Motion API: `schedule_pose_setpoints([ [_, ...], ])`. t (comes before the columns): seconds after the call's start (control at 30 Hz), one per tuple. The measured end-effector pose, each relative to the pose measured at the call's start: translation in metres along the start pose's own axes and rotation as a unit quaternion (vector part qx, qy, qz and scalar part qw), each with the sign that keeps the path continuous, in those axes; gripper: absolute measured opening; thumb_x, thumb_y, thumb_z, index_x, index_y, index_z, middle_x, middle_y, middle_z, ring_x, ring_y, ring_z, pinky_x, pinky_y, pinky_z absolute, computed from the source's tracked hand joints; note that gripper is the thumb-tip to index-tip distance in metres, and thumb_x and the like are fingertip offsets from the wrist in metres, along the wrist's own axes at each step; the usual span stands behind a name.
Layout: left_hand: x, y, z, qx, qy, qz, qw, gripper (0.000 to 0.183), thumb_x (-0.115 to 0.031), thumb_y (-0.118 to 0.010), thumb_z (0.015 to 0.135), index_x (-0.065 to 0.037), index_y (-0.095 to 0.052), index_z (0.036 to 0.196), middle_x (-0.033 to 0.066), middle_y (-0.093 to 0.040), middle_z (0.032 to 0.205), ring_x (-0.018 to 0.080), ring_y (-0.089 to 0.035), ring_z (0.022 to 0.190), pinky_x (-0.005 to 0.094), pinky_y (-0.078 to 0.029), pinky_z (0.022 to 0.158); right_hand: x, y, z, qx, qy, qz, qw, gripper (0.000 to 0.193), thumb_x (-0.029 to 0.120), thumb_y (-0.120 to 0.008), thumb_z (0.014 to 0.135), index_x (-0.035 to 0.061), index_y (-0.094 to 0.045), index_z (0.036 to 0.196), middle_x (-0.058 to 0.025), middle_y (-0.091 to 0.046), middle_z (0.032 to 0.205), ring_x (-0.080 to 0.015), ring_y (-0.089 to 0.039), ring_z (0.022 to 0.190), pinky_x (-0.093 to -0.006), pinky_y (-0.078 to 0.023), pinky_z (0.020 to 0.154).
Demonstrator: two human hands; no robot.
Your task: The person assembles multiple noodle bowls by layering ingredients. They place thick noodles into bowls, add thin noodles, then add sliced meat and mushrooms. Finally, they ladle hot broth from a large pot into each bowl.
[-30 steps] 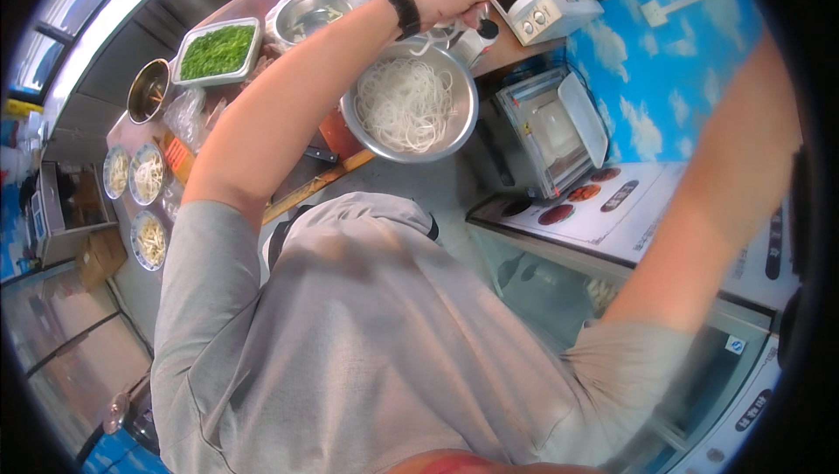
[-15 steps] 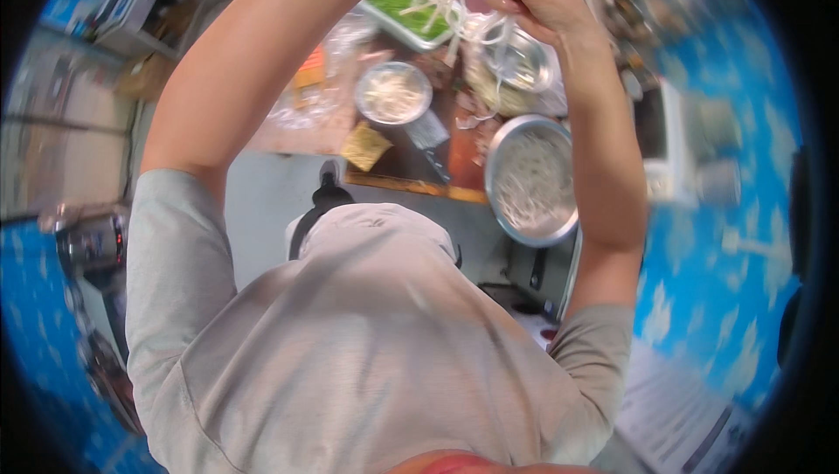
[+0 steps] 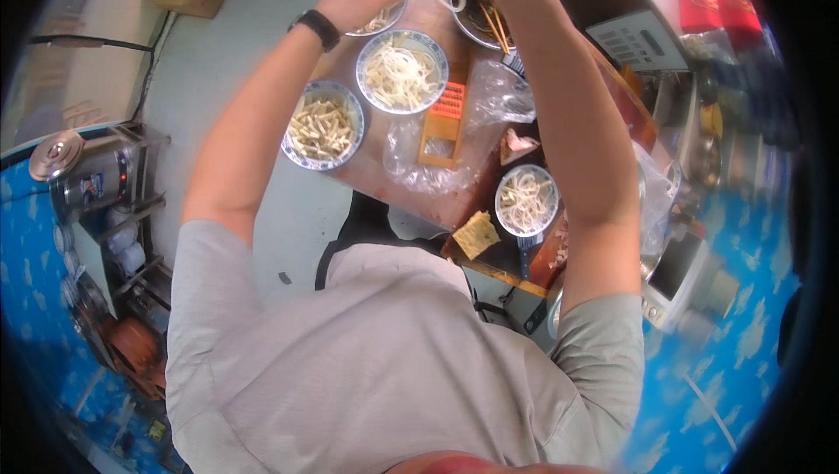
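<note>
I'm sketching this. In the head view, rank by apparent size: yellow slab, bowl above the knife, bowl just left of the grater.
1. Grater-side bowl
2. Knife-side bowl
3. Yellow slab

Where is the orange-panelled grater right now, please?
In the head view, the grater lies on the table above centre, at the lower right of a blue-rimmed bowl, with clear plastic beside it.
</note>
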State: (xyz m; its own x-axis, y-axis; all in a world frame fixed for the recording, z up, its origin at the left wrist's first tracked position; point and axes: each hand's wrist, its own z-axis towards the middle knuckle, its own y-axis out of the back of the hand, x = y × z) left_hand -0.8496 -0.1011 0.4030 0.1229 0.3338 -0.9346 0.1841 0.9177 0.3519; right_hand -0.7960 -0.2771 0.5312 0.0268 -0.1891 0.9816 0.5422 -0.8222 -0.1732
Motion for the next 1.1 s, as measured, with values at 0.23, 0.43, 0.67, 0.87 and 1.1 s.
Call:
schedule_pose_setpoints([
  [0.23,0.166,0.016,0.035,-0.120,0.219,-0.403,0.881,0.027,-0.006,-0.056,0.102,0.000,-0.061,0.128,0.0076,-0.067,0.123,0.0171,-0.061,0.120,0.0342,-0.046,0.109,-0.197,0.006,0.095,-0.069,-0.078,0.030,0.994,0.019,0.020,-0.057,0.105,0.0048,-0.066,0.098,-0.0002,-0.054,0.072,-0.0109,-0.052,0.055,-0.0263,-0.041,0.046],
  [0.43,0.233,0.003,0.013,-0.221,0.291,-0.375,0.852,0.027,0.001,-0.051,0.101,0.005,-0.060,0.126,0.0121,-0.066,0.122,0.0194,-0.066,0.110,0.0322,-0.055,0.098,-0.349,0.012,0.105,-0.109,-0.127,-0.365,0.916,0.035,0.032,-0.068,0.097,-0.0009,-0.071,0.108,-0.0172,-0.074,0.099,-0.0283,-0.071,0.078,-0.0415,-0.057,0.076],
  [0.67,0.245,-0.011,0.006,-0.266,0.235,0.012,0.935,0.033,-0.008,-0.054,0.097,0.004,-0.066,0.126,0.0201,-0.071,0.117,0.0313,-0.069,0.107,0.0389,-0.053,0.096,-0.314,0.019,0.064,-0.003,0.011,-0.488,0.873,0.049,0.022,-0.074,0.090,0.0004,-0.062,0.133,-0.0245,-0.066,0.129,-0.0403,-0.068,0.111,-0.0417,-0.055,0.097],
  [0.87,0.263,-0.006,0.006,-0.182,0.146,0.312,0.921,0.034,-0.012,-0.058,0.088,0.000,-0.069,0.117,0.0250,-0.070,0.114,0.0423,-0.066,0.111,0.0478,-0.053,0.097,-0.186,0.149,-0.163,-0.184,-0.001,-0.344,0.921,0.028,0.010,-0.065,0.096,0.0021,-0.067,0.123,-0.0123,-0.073,0.110,-0.0217,-0.074,0.094,-0.0337,-0.058,0.081],
  [1.1,0.265,0.023,-0.032,-0.134,0.216,0.394,0.883,0.036,-0.030,-0.062,0.095,-0.007,-0.075,0.121,0.0169,-0.075,0.117,0.0298,-0.072,0.106,0.0417,-0.054,0.091,-0.134,0.325,-0.704,-0.543,-0.397,-0.519,0.527,0.024,0.019,-0.068,0.093,0.0042,-0.074,0.111,-0.0198,-0.076,0.099,-0.0328,-0.074,0.098,-0.0427,-0.057,0.085],
])
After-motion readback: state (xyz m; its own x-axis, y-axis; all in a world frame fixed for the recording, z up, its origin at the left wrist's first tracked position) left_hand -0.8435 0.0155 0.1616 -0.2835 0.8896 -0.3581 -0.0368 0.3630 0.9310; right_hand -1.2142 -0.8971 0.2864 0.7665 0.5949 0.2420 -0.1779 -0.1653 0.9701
